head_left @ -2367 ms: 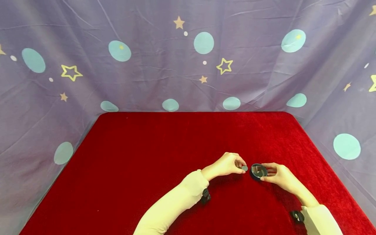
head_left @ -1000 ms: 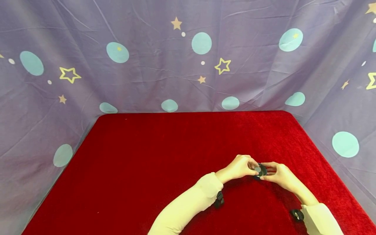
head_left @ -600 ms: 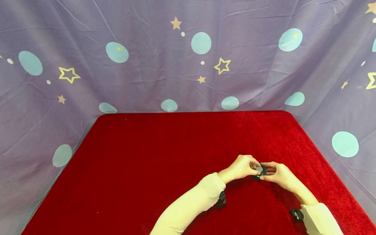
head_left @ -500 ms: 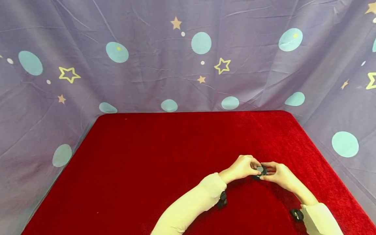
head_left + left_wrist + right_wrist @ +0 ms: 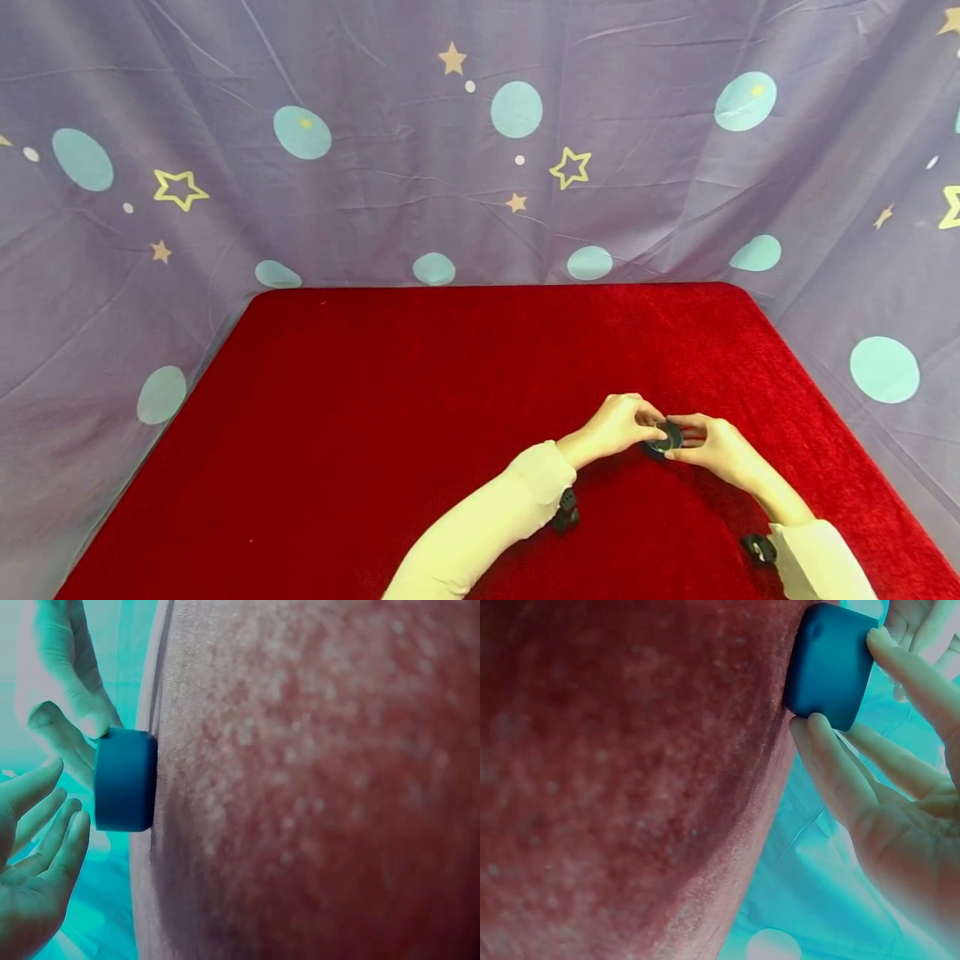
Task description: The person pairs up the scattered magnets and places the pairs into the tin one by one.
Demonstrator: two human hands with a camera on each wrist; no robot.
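A small round dark container (image 5: pixel 671 435) with an open top sits on the red-covered table. My right hand (image 5: pixel 716 446) grips its side between thumb and fingers, as the right wrist view shows around the container's blue-looking wall (image 5: pixel 832 666). Over its opening, from the left, reaches my left hand (image 5: pixel 622 425), its thumb and fingers apart at the rim. In the left wrist view that left hand (image 5: pixel 34 855) shows nothing between its fingers, close beside the container (image 5: pixel 126 780). The fingers partly hide the container's inside, and no grey disc shows in the head view.
Red cloth covers the table (image 5: pixel 412 400) around both hands. A purple curtain (image 5: pixel 375 167) with stars and ovals stands behind it and at both sides. Black wrist devices (image 5: pixel 566 510) hang beneath the sleeves.
My left hand has carried a small grey disc rightward over the container. Half a second ago the disc still showed at its fingertips; now it is out of sight. The right hand stays put.
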